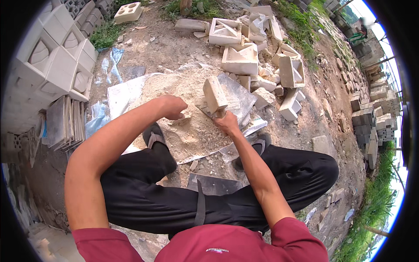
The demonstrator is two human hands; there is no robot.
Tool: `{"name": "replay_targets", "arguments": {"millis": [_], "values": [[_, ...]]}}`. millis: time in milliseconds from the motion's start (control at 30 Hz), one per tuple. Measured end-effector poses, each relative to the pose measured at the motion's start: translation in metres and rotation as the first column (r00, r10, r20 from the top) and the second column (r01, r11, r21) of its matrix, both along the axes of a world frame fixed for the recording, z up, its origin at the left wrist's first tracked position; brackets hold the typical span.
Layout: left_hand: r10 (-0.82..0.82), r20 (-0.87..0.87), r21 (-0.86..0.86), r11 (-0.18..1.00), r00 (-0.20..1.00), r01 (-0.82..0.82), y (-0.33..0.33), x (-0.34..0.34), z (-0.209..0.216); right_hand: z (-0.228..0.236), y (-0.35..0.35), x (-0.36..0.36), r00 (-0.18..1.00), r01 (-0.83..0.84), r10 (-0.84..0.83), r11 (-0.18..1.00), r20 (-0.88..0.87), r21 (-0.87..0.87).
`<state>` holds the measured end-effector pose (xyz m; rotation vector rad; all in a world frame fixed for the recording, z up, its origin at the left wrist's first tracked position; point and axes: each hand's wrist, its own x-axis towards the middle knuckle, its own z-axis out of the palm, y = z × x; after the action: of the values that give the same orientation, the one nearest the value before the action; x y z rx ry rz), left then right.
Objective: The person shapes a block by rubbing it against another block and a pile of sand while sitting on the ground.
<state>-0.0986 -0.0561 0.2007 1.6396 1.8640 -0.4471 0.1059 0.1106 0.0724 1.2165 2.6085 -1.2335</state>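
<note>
My right hand [228, 123] is closed round the short handle of a mallet-like tool with a pale, dusty, block-shaped head [215, 94]. The head is held over the right side of a heap of pale sandy powder [161, 89]. Beside it, a thin dark edge shows, too little of it to name. My left hand [173, 107] is low over the middle of the heap, its fingers curled down. Whatever those fingers may hold is hidden. Under the powder lies a whitish sheet [126, 94], and a flat grey board [238, 96] lies at its right.
Pale moulded blocks [241, 59], some broken, are piled at far right of the powder. Stacked white blocks [56, 56] stand at left, above upright thin boards [67, 122]. A dark plate [214, 184] lies between my legs. Grey blocks [371, 118] line the right.
</note>
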Motion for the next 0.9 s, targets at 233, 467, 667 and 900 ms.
{"name": "replay_targets", "arguments": {"millis": [233, 467, 667, 900], "values": [[-0.019, -0.066, -0.107, 0.994, 0.998, 0.012, -0.023, -0.017, -0.025, -0.024, 0.108, 0.055, 0.959, 0.252, -0.274, 0.938, 0.066, 0.237], [-0.026, -0.062, -0.099, 0.995, 0.998, 0.019, -0.002, -0.018, -0.008, -0.012, -0.010, 0.007, 0.980, -0.106, 0.099, 0.994, 0.172, 0.034], [-0.013, 0.027, 0.095, 0.995, 1.000, 0.011, 0.021, -0.003, 0.004, -0.009, 0.012, -0.011, 0.999, -0.035, 0.035, 0.994, 0.000, 0.104], [0.001, -0.089, -0.200, 0.980, 0.996, -0.019, -0.024, -0.026, -0.022, 0.003, 0.093, 0.007, 0.941, 0.317, -0.308, 0.947, 0.142, -0.051]]}}
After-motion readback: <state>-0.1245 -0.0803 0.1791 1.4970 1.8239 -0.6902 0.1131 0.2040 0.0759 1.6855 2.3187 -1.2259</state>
